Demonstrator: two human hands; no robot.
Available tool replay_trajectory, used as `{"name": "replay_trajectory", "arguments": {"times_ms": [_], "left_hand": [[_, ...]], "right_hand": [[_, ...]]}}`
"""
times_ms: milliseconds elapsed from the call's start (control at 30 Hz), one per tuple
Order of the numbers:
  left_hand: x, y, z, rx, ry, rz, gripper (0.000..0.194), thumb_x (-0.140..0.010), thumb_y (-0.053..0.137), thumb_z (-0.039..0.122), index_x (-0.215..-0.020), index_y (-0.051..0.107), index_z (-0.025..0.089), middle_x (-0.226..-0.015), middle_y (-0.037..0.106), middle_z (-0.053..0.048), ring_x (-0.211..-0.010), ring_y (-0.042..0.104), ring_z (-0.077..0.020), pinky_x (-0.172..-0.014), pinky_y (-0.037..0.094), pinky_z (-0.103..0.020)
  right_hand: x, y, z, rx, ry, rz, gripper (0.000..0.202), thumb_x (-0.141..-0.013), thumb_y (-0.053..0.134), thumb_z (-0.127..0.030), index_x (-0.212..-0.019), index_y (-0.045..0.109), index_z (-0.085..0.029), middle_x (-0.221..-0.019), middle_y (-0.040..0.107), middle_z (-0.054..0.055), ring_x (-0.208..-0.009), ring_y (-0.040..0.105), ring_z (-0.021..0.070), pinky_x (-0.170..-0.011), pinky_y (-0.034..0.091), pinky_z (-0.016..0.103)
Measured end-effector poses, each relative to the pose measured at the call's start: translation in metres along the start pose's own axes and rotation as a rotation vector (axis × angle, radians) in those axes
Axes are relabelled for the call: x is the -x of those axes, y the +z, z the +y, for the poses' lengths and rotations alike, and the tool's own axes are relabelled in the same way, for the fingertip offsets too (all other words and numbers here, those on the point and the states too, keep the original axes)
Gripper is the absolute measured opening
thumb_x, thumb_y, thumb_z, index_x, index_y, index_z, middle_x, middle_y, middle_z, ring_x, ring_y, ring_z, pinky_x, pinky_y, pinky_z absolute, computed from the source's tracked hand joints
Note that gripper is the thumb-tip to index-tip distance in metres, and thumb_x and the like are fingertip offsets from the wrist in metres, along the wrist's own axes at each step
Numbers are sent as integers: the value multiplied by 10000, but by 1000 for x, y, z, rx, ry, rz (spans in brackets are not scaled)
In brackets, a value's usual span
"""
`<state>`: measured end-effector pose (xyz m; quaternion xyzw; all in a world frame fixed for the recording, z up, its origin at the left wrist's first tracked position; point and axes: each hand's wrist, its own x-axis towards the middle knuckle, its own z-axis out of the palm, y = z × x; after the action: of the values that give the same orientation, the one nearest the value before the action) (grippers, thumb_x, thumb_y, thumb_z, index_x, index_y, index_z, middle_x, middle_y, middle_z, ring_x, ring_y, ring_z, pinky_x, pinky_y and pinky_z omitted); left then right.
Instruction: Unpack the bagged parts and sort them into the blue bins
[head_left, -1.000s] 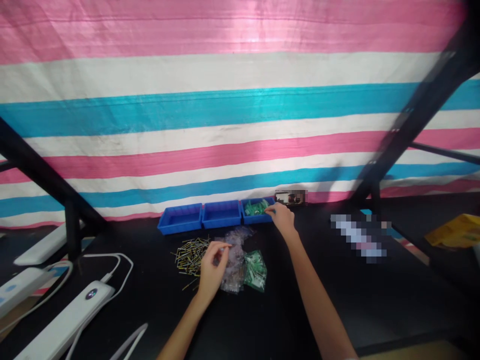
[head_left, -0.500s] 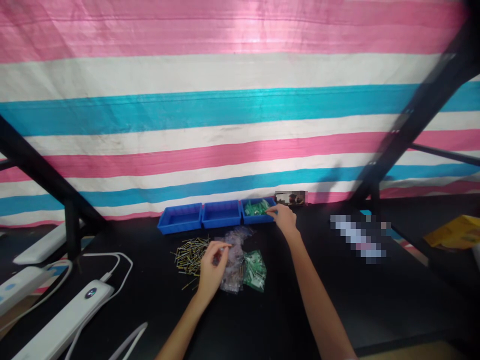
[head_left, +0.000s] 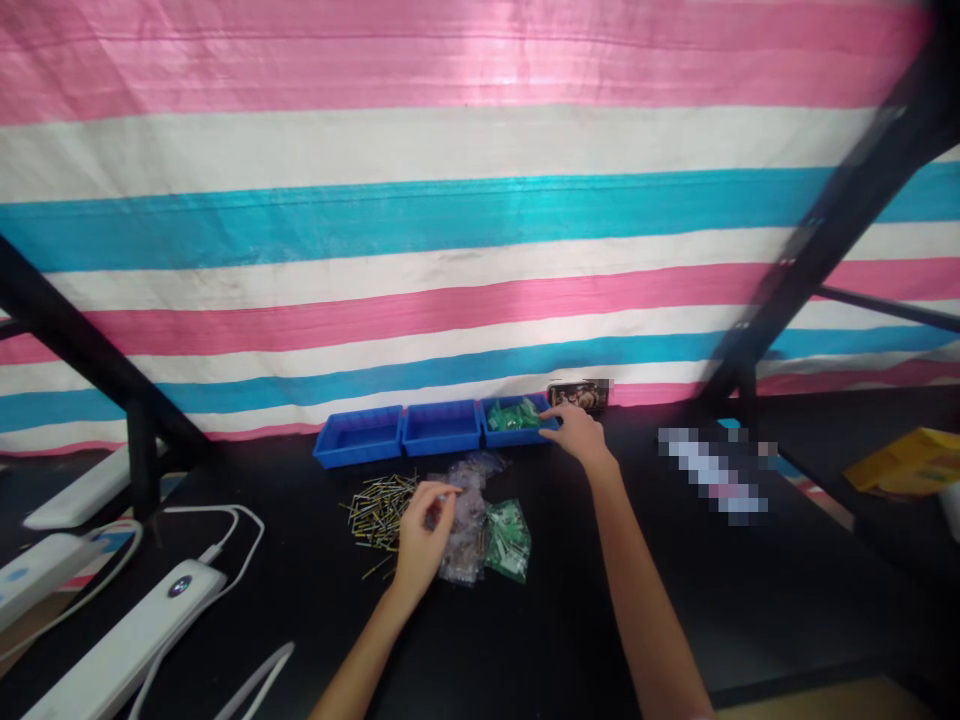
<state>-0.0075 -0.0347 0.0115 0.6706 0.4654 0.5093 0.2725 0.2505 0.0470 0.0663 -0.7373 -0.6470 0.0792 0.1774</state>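
Note:
My right hand (head_left: 577,435) is at the right edge of the right-hand blue tray (head_left: 517,438), thumb and fingers parted, with nothing visible between them. Small green packets (head_left: 513,414) lie in that tray. Lower down, my left hand (head_left: 425,525) is pinched closed over the clear plastic bags (head_left: 466,545); what its fingertips hold, if anything, is too small to make out. Left of this hand spreads a loose pile of thin metal pins or screws (head_left: 379,512), gold and silver. A green-and-clear bag (head_left: 508,540) of small pieces lies right of the clear bags.
Two more blue trays, the middle one (head_left: 442,428) and the left one (head_left: 360,437), stand in the row. A phone-like screen (head_left: 579,397) leans behind. White power strips (head_left: 127,640) with cables lie left. A yellow packet (head_left: 904,462) is far right. Black frame bars (head_left: 832,215) flank the table.
My right hand has drawn slightly right, its thumb and fingers spreading from a pinch at the green packets. My left hand has stayed almost still.

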Motion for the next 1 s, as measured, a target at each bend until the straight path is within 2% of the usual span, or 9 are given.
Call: {"name": "replay_trajectory", "arguments": {"times_ms": [233, 367, 467, 533, 633, 900, 1000], "left_hand": [[0, 0, -1, -1, 12, -8, 161, -817, 474, 233, -845, 623, 176, -840, 547, -39, -732, 530, -141, -621, 407, -238], [0, -1, -1, -6, 17, -1, 158, -811, 481, 228, -843, 627, 176, -832, 552, -34, -710, 531, -134, -608, 402, -235], [0, -1, -1, -5, 19, 2, 156, -810, 482, 226, -843, 627, 178, -831, 554, -34, -712, 531, -136, -608, 400, -236], [0, -1, -1, -3, 18, -3, 155, -813, 480, 224, -846, 625, 180, -835, 552, -35, -725, 531, -138, -621, 401, -239], [0, 0, 0, -1, 16, -4, 157, -812, 479, 224, -844, 626, 180, -839, 552, -36, -727, 530, -140, -623, 401, -240], [0, 1, -2, -18, 14, -24, 156, -821, 470, 233, -846, 617, 183, -839, 538, -33, -701, 515, -132, -615, 392, -240], [1, 2, -3, -21, 17, -36, 154, -820, 470, 233, -847, 614, 183, -838, 537, -31, -685, 510, -128, -610, 392, -240]], "right_hand": [[2, 1, -3, -6, 15, -57, 229, -738, 589, -331, -955, 649, -292, -1076, 578, 17, -969, 550, 241, -790, 406, 344], [0, 4, -1, -16, 46, 13, 423, -726, 590, -390, -1128, 545, -269, -1161, 523, 61, -1019, 517, 254, -781, 422, 345], [-3, 7, 1, 18, 139, 28, 532, -753, 533, -456, -1207, 471, -185, -1185, 490, 147, -1070, 475, 301, -773, 425, 375], [-5, 11, 3, 19, 193, -44, 525, -783, 475, -484, -1176, 493, -137, -1130, 526, 178, -1053, 492, 310, -787, 416, 389], [-7, 14, 3, -8, 201, -140, 465, -809, 433, -482, -1097, 544, -134, -1055, 582, 161, -1010, 532, 293, -798, 410, 376], [-9, 16, 4, 27, 177, -143, 340, -826, 432, -397, -1009, 577, -149, -1034, 598, 143, -978, 558, 271, -771, 420, 338], [-6, 15, 1, 16, 182, -158, 348, -818, 448, -403, -1038, 565, -159, -1040, 592, 132, -988, 550, 267, -785, 416, 343]]}}
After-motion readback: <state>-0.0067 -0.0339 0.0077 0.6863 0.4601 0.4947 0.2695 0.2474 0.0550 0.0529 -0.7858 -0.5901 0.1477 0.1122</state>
